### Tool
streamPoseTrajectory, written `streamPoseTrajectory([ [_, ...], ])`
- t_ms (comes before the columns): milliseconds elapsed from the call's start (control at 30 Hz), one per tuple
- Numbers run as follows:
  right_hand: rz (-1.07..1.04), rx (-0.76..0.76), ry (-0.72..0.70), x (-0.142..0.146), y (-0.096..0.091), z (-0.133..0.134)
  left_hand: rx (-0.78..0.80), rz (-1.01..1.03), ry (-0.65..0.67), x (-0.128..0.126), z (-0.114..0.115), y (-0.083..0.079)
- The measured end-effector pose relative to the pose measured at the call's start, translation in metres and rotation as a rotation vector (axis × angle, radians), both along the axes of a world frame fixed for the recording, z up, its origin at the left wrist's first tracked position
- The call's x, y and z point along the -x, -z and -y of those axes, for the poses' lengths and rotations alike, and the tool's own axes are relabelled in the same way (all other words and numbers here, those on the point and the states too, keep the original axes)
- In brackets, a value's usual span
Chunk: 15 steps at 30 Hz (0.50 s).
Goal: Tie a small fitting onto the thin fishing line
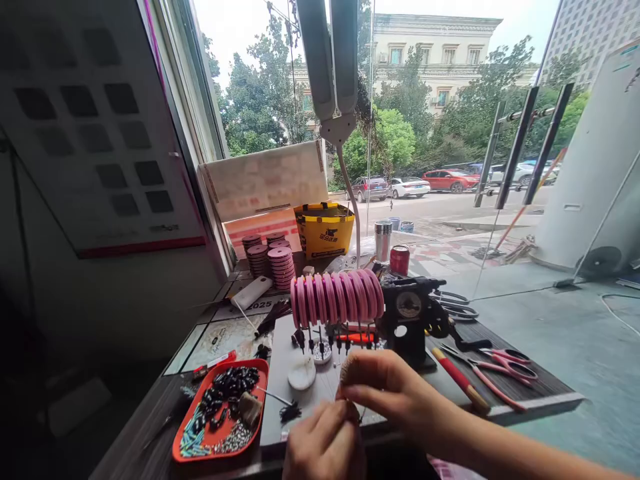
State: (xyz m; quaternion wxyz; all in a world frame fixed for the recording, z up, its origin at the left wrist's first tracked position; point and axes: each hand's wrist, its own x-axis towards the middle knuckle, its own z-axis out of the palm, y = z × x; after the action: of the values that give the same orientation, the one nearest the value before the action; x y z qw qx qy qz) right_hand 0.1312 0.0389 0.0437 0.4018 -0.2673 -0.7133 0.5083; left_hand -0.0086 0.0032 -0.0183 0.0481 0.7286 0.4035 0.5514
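My left hand (325, 440) is closed near the front edge of the work board, fingers bunched together. Just above it to the right, my right hand (385, 387) pinches with thumb and forefinger, its fingertips against the left hand's. Whatever lies between the fingertips is too small to make out. A textured cover shows on a right fingertip. Beyond the hands, a row of pink foam spools (337, 298) sits on a black hand-cranked winder (407, 320). Small black pieces hang below the spools, and faint thin lines run toward my hands. A white round disc (301, 373) lies left of them.
An orange tray (176, 445) of black and silver small parts stands at left. Pink-handled scissors (505, 363) and a red-and-wood stick (463, 380) lie at right. Behind are stacked spools (281, 267), a yellow bag (325, 233), a red can (399, 260) and a lamp arm (345, 180).
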Motion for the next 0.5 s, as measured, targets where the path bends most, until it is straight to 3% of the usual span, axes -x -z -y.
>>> streamPoseTrajectory([
  [100,0.36,-0.706,0.065,-0.011,0.008,0.01,0.94,0.651,0.32,0.008,-0.009,-0.013],
  [167,0.511,-1.125,0.049,-0.016,0.018,0.014,1.267,0.88,0.385,0.009,-0.014,-0.016],
  [233,0.533,-1.349,0.084,-0.018,0.028,0.014,1.34,0.939,0.403,0.008,-0.017,-0.014],
  [300,0.489,-1.434,0.126,-0.015,0.037,0.012,1.39,0.959,0.437,0.005,-0.018,-0.011],
  [433,0.464,-1.466,0.129,-0.006,0.045,0.008,1.41,0.952,0.437,0.006,-0.016,-0.009],
  [500,0.409,-1.39,0.125,-0.003,0.044,0.008,1.341,0.909,0.399,0.009,-0.014,-0.01],
])
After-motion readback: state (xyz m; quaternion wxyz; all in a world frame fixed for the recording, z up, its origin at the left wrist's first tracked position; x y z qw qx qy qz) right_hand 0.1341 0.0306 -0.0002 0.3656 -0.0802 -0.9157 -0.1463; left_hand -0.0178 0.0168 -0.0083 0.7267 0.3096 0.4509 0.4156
